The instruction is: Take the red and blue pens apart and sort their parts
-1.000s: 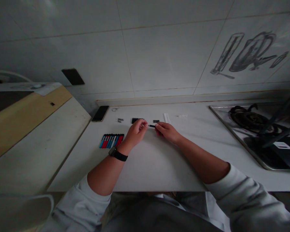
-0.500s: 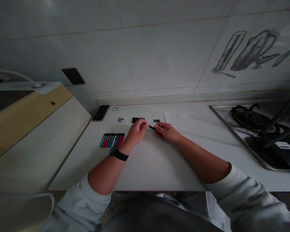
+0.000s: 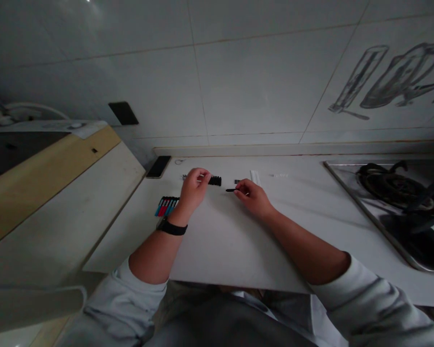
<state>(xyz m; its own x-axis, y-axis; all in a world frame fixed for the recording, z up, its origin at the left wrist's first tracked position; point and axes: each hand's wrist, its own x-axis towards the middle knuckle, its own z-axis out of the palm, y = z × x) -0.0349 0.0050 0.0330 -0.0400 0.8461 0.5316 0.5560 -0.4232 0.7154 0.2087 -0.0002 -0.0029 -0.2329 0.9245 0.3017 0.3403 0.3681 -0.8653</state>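
My right hand (image 3: 252, 196) pinches a slim black pointed pen part (image 3: 230, 190) between thumb and fingers, its tip directed left. Over the row of short black pieces (image 3: 214, 180), my left hand (image 3: 198, 185) is closed, thumb against fingertips; whatever it may hold is too small to make out. Small metallic pieces (image 3: 184, 177) lie partly hidden behind that hand. Blue and red pen barrels (image 3: 165, 207) rest in a row beside my left wrist, partly covered by it. Small dark pieces (image 3: 237, 181) and thin white sticks (image 3: 255, 177) lie just beyond my right hand.
Small clear pieces (image 3: 279, 175) lie farther right on the white counter (image 3: 235, 246). A phone (image 3: 158, 166) and a thin ring (image 3: 180, 161) are at the back left. A gas stove (image 3: 379, 193) borders the right, a pale box-like cabinet (image 3: 68, 207) the left.
My hands have drawn apart. The left has moved left, off the black pen part and toward the metallic pieces; the right keeps the part. The view has shifted slightly.
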